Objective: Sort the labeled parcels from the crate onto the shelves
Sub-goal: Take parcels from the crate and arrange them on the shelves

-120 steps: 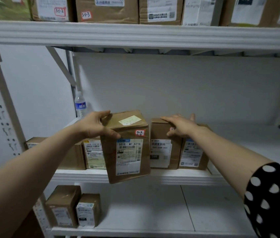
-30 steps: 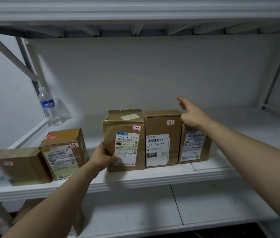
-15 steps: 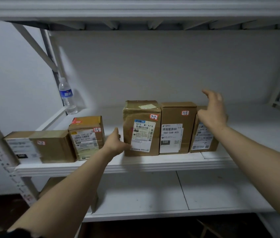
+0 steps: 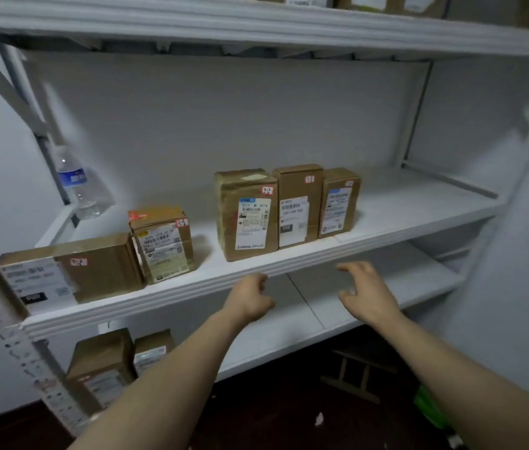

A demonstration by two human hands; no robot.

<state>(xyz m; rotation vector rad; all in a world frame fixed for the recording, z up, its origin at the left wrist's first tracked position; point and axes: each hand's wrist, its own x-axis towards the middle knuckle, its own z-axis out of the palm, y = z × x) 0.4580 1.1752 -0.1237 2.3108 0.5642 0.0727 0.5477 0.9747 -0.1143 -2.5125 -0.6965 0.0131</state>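
- Lower centre of frame: left hand [image 4: 252, 298] and right hand [image 4: 367, 295], both empty, fingers loosely curled, just below the front edge of the middle shelf [image 4: 412, 203], touching nothing.
- Centre, above: three labeled parcels [image 4: 299, 206] upright, side by side on that shelf; two more parcels [image 4: 162, 245] at left.
- Probably light, stiff cardboard with slick tape; best gripped across opposite side faces, not by the labels.
- Crate out of view; water bottle [image 4: 76, 183] at upper left.

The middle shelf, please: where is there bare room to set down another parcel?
The widest bare stretch of the middle shelf runs from the rightmost parcel to the right end. A narrower gap lies between the small parcel and the tall parcel. The left end is crowded: the flat parcel and small parcel sit close together.
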